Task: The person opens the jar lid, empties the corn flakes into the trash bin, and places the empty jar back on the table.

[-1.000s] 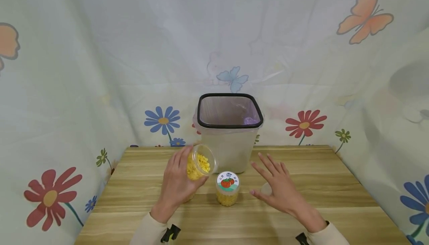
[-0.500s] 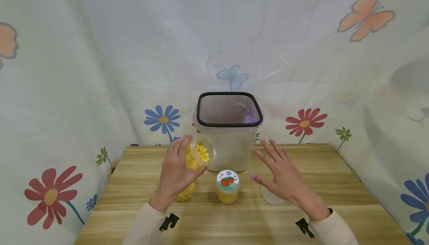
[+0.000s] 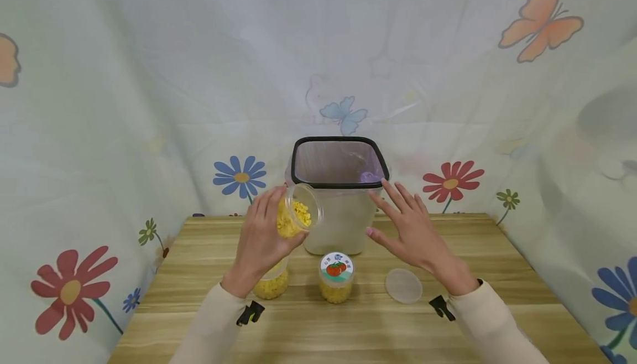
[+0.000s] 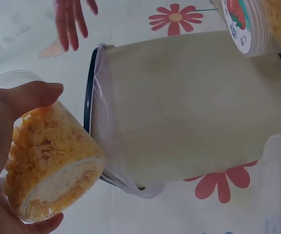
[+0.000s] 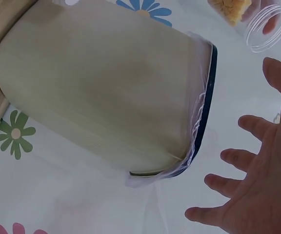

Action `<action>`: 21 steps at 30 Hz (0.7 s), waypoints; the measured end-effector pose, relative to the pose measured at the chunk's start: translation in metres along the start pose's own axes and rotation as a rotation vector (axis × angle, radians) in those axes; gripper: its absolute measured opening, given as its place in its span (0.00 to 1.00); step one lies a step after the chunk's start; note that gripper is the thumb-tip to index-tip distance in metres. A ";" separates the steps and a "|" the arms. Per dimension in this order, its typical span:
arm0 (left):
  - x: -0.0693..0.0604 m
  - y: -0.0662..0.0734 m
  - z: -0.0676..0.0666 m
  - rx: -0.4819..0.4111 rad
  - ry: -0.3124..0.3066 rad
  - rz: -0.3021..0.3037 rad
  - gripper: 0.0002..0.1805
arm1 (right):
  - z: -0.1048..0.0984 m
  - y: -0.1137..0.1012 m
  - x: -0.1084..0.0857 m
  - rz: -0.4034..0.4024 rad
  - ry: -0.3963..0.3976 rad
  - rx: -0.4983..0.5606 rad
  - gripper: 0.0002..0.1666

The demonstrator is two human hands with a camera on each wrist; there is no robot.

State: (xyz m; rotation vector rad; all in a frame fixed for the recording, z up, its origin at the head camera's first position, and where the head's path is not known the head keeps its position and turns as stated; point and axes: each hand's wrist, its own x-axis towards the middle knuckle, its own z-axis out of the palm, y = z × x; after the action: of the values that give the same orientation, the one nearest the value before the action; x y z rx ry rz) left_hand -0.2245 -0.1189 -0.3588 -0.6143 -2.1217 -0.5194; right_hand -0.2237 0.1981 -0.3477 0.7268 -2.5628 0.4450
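Observation:
My left hand (image 3: 262, 238) grips a clear plastic jar (image 4: 57, 161) of yellow flakes, tilted with its uncovered mouth facing right. In the head view the jar is in front of the left side of a trash bin (image 3: 343, 220) with a black rim and a thin liner bag. My right hand (image 3: 415, 234) is spread in the air at the bin's right side, fingers straight, holding nothing. A round translucent lid (image 3: 403, 286) lies flat on the table below it. Between the hands stands a lidded jar (image 3: 337, 281) with a tomato label.
Another jar of yellow flakes (image 3: 272, 285) stands on the wooden table (image 3: 318, 333) beneath my left hand, partly hidden by it. A floral, butterfly-printed curtain (image 3: 239, 104) hangs behind the bin and along both sides.
Both hands have risen toward the bin's rim, the left one carrying the tilted jar. The lid and the jar under my left hand show more fully.

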 end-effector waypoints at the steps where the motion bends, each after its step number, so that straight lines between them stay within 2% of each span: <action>1: 0.002 -0.001 0.000 0.000 0.001 0.002 0.55 | -0.001 0.000 0.003 0.005 -0.005 0.002 0.45; 7: 0.013 -0.005 -0.005 0.004 0.008 -0.002 0.53 | -0.006 0.007 0.021 0.045 -0.052 -0.005 0.45; 13: 0.022 -0.009 -0.008 0.009 -0.009 -0.014 0.53 | -0.008 0.018 0.037 0.094 -0.097 -0.005 0.45; 21: 0.033 -0.016 -0.009 0.024 0.015 0.002 0.52 | -0.012 0.025 0.052 0.076 -0.104 -0.018 0.43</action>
State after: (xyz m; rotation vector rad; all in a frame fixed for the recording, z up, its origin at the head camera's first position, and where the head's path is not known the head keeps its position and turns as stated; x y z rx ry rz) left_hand -0.2453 -0.1284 -0.3287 -0.5972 -2.1101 -0.4948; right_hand -0.2735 0.2018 -0.3171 0.6637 -2.6952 0.4183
